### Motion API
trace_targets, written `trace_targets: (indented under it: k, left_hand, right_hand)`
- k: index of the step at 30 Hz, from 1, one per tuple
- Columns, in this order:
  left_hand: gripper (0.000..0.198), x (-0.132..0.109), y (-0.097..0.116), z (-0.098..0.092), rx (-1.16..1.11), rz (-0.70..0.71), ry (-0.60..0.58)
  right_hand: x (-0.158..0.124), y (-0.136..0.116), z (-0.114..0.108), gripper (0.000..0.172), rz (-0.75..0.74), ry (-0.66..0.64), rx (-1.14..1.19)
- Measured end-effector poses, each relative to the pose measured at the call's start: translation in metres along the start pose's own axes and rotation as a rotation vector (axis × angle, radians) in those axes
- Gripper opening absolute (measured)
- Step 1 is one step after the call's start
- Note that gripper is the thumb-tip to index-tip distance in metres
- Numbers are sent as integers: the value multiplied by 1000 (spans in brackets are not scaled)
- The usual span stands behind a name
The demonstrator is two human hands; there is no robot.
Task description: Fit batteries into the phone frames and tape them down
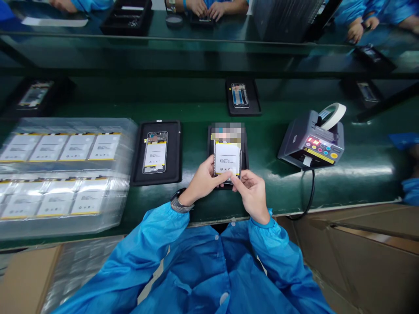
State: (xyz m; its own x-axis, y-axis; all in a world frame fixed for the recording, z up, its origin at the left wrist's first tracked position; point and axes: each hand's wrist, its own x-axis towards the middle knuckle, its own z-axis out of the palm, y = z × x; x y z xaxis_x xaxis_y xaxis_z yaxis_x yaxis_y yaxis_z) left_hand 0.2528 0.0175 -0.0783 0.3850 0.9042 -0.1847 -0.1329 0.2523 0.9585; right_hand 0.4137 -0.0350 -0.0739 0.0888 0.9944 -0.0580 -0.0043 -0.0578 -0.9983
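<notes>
Both hands hold an opened phone (241,163) above a black foam tray (246,131). A white battery (227,156) with yellow edges lies in the phone's frame; its upper end is pixelated. My left hand (204,181) grips the left side, thumb stretched over the battery's lower edge. Closed round the lower right corner, my right hand (253,192) has its thumb against the same edge, close to the left thumb. The fingers underneath are mostly hidden. To the left, another open phone with a battery (156,152) lies in its own black tray (173,165).
A clear plastic tray (126,174) at left holds several white batteries. At right stands a tape dispenser (314,139) with a cable. Beyond my hands sits another tray with an open phone (240,96). Across the bench, co-workers' hands (206,9) work.
</notes>
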Motion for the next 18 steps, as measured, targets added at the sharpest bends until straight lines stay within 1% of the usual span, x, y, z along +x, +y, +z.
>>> trace_targets:
  k: [5, 8, 11, 14, 16, 18]
  left_hand:
    - [63, 2, -2, -2, 21, -19, 7]
    - [62, 3, -6, -2, 30, -33, 11]
    - [59, 4, -9, -3, 15, -43, -27]
    - [57, 6, -10, -7, 23, -63, -108]
    - [53, 7, -9, -13, 67, -72, -157]
    - [49, 9, -8, -18, 138, -57, -146]
  right_hand:
    - [1, 5, -1, 39, 60, -36, 78]
    - [2, 11, -1, 38, 75, -22, 121]
    - [3, 19, -2, 37, 78, -4, 142]
    - [4, 22, -5, 37, 79, 41, 142]
    - [6, 23, -7, 38, 92, 80, 132]
    - [8, 22, -9, 40, 105, 104, 125]
